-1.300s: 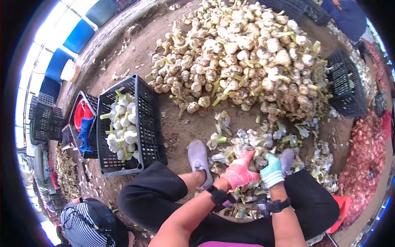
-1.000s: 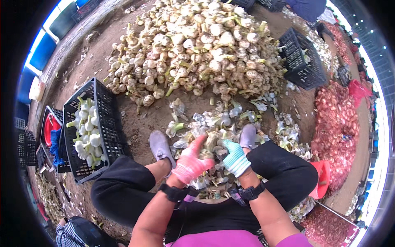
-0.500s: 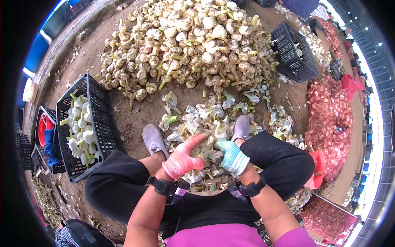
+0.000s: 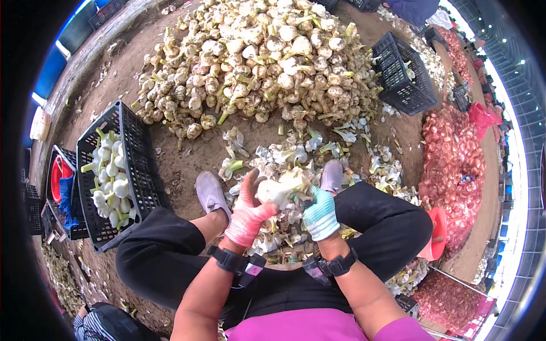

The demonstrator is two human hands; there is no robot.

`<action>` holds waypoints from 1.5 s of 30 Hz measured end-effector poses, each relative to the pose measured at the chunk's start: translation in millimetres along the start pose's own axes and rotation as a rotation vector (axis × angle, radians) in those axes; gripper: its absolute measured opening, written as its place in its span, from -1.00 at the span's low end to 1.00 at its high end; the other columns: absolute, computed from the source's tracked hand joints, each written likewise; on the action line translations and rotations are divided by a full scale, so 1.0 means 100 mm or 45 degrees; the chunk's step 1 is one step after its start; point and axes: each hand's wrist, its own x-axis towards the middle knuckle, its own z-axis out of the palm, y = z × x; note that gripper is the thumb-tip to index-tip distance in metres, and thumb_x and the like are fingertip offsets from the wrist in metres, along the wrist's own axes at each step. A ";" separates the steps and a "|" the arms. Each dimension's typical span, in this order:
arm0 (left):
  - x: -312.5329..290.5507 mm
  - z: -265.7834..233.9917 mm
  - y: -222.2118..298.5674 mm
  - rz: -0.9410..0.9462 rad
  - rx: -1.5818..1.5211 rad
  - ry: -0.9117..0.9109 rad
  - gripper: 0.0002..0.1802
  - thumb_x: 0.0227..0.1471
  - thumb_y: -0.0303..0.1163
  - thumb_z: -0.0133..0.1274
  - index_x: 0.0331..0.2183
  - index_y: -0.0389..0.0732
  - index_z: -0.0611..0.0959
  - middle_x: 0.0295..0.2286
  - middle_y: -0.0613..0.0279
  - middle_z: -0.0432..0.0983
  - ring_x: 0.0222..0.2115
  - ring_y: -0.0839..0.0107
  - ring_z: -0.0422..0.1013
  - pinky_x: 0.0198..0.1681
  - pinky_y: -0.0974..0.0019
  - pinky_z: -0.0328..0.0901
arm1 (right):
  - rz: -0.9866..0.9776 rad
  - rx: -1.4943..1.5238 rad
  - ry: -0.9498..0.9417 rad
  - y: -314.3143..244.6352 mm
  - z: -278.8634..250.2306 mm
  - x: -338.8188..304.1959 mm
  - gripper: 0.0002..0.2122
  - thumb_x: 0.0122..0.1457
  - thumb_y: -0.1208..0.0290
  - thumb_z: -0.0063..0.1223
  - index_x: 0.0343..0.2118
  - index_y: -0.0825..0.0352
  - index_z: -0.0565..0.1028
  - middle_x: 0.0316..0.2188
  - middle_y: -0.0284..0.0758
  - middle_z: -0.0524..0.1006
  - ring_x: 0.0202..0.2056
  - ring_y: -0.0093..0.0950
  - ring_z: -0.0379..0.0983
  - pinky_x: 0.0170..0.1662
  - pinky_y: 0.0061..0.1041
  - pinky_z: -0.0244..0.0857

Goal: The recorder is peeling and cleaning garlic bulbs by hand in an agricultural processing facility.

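Earthen floor (image 4: 182, 165), heaped garlic (image 4: 256, 68) (dirt-smudged), black crates (image 4: 142, 162), red sacks (image 4: 452, 170) toward the floor's right edge suggest a farm shed.

Garlic heap (image 4: 256, 68) ahead, crate (image 4: 141, 165) of bulbs (image 4: 112, 176) left, sacks (image 4: 452, 165) right, one garlic head (image 4: 277, 190) above peelings (image 4: 270, 158) between the shoes (image 4: 210, 191)

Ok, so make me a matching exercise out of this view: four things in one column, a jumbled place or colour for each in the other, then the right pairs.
Things
1. left hand
2. garlic bulb
3. right hand
4. garlic heap

Places and colours
A. on the ground, beyond the shoes
B. gloved in pale blue-green and white stripes
C. gloved in pink
D. between the two hands

Right pairs: 1-C, 2-D, 3-B, 4-A
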 end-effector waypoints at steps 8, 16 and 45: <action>0.11 -0.12 0.06 -0.263 -0.387 0.218 -0.56 -0.10 -0.34 0.02 -0.14 -0.29 0.36 -0.21 0.08 0.34 -0.23 0.33 0.35 -0.23 0.33 0.31 | -0.206 -0.271 -0.204 -0.39 0.16 -0.30 -0.80 0.04 0.56 -0.14 -0.25 0.46 0.38 -0.41 -0.34 0.48 -0.43 -0.63 0.40 -0.40 -0.73 0.27; -0.05 0.02 0.23 -0.373 -0.049 -0.304 -0.16 -0.38 -0.36 0.26 -0.02 -0.32 0.23 -0.24 0.20 0.35 -0.21 0.45 0.28 -0.15 0.43 0.20 | 0.059 -0.463 0.181 -0.18 -0.30 0.14 -0.79 0.05 0.54 -0.18 -0.23 0.42 0.37 -0.42 -0.35 0.45 -0.45 -0.58 0.37 -0.38 -0.70 0.27; 0.32 -0.36 0.38 -0.170 -1.160 0.514 -0.56 -0.03 -0.11 -0.23 -0.22 -0.25 0.42 -0.23 0.03 0.38 -0.13 0.04 0.24 -0.10 -0.09 0.14 | -0.444 -1.001 -0.069 0.09 0.17 0.43 -0.63 -0.15 0.55 -0.04 -0.17 0.29 0.37 -0.43 -0.09 0.44 -0.40 -0.25 0.41 -0.33 -0.44 0.27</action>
